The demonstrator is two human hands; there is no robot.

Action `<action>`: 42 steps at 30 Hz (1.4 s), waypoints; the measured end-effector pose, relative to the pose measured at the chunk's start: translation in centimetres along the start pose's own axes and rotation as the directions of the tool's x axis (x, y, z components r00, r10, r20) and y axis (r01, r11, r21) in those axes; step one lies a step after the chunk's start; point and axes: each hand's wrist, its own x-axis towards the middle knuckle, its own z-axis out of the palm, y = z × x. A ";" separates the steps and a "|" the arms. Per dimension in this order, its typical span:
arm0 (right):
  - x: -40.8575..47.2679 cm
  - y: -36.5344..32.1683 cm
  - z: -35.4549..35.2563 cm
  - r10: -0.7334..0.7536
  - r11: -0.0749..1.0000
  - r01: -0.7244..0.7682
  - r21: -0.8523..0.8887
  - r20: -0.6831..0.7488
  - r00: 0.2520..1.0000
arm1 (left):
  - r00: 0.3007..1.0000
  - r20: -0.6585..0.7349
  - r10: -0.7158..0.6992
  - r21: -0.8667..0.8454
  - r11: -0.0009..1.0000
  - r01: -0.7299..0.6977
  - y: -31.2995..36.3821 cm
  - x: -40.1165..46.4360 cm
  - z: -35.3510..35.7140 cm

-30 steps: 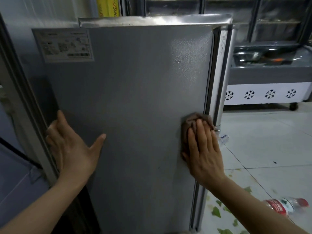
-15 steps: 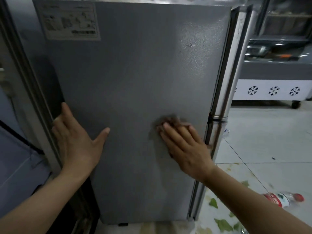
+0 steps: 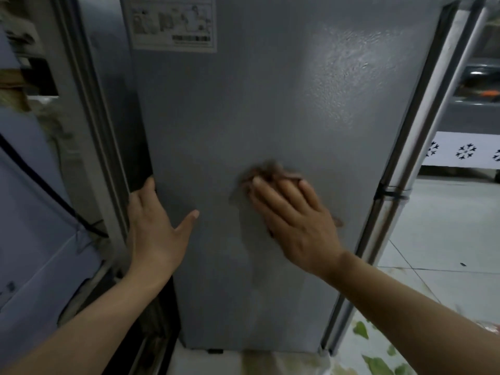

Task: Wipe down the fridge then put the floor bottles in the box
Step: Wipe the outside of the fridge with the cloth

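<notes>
The grey side panel of the fridge (image 3: 270, 104) fills the middle of the head view, with a white label (image 3: 173, 23) near its top left. My right hand (image 3: 295, 217) presses a brown cloth (image 3: 267, 171) flat against the panel at mid height, fingers straight and spread over it. My left hand (image 3: 157, 226) rests open on the panel's left edge, fingers at the back corner and thumb pointing right. No bottle or box shows in this frame.
The fridge's door edge and metal trim (image 3: 400, 185) run down the right. A freezer with snowflake marks (image 3: 465, 151) stands behind on the right. Green leaf scraps (image 3: 376, 364) lie on the pale tiled floor (image 3: 438, 234). Grey cloth with a black cable (image 3: 40, 185) hangs at left.
My right hand has slid the cloth leftward from the panel's right edge toward its middle. The view has moved closer and lower; the floor bottle has left the frame.
</notes>
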 end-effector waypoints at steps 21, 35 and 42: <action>3.3 -5.6 1.6 -0.308 0.948 0.297 0.112 0.095 0.947 | 0.955 0.270 0.124 -0.285 0.958 -0.043 -5.1 -0.3 -4.2; 5.4 -8.6 3.3 -0.355 0.932 0.362 -0.024 0.150 0.923 | 0.959 0.281 0.029 -0.234 0.971 0.039 -8.0 -1.0 -4.8; 11.8 -8.9 3.6 -0.075 0.997 0.072 -0.021 -0.181 0.981 | 0.968 0.251 -0.017 -0.203 0.977 0.070 -8.8 -1.4 -4.8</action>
